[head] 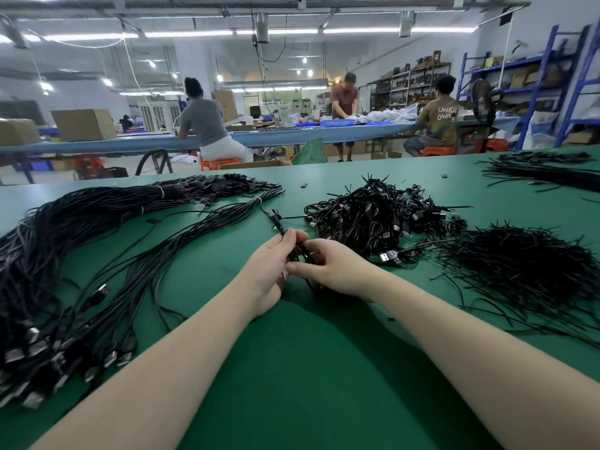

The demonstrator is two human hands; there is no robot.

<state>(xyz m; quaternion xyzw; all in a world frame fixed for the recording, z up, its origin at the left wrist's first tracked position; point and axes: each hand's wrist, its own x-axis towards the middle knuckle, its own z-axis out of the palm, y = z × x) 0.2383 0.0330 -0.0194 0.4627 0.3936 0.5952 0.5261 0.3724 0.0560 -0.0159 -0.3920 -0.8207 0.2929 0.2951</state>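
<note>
I see bright, even light from ceiling tubes (279,31) far beyond the grip; soft shadow darkens the table (308,368) just under the right hand (328,271); frame edges bend.

Factory floor for cable assembly. A green work table (292,368) carried heaps of black USB cables (81,254), some bundled, some loose. Beyond the table ran a long blue bench (292,136) with workers (207,125), orange stools (220,164), blue trays (337,123) and cardboard boxes (84,125). Blue storage racks (552,76) stood past the table's far right corner. Strip lights (194,34) and ducts (262,27) hung high above it.
</note>
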